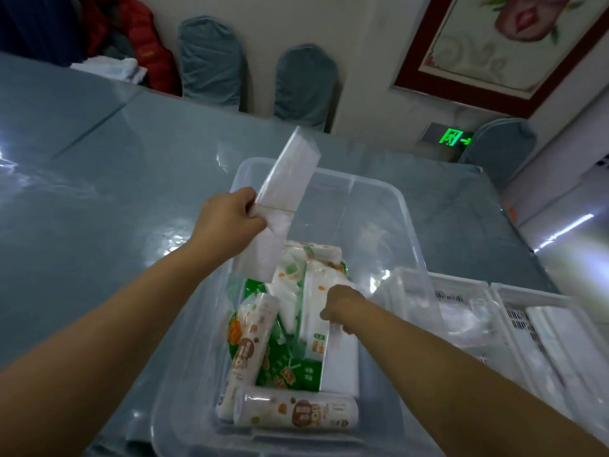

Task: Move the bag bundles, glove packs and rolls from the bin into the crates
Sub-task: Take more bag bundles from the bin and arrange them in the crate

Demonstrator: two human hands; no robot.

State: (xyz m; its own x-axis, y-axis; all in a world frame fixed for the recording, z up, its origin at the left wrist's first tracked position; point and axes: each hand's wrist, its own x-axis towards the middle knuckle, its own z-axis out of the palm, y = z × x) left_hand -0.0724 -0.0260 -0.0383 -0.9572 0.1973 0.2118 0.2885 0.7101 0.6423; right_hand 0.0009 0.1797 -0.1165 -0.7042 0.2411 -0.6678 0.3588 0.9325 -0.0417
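Observation:
A clear plastic bin (389, 206) stands on the table in front of me. My left hand (227, 216) holds a flat clear bag bundle (290, 176) lifted above the bin's left rim. Inside the bin, my right hand (342, 308) grips a white glove pack (316, 311) with green and orange print. Two white rolls lie there too, one upright-tilted roll (250, 344) at the left and one flat roll (296, 415) at the near end. White slatted crates (494, 291) sit to the right, with clear bundles inside.
The table (99, 192) has a glossy blue-grey cover. Covered chairs (211, 61) stand along the far wall, another chair (501, 146) at the right. A red jacket (145, 44) and folded white cloth (112, 67) lie beyond the table's far left edge.

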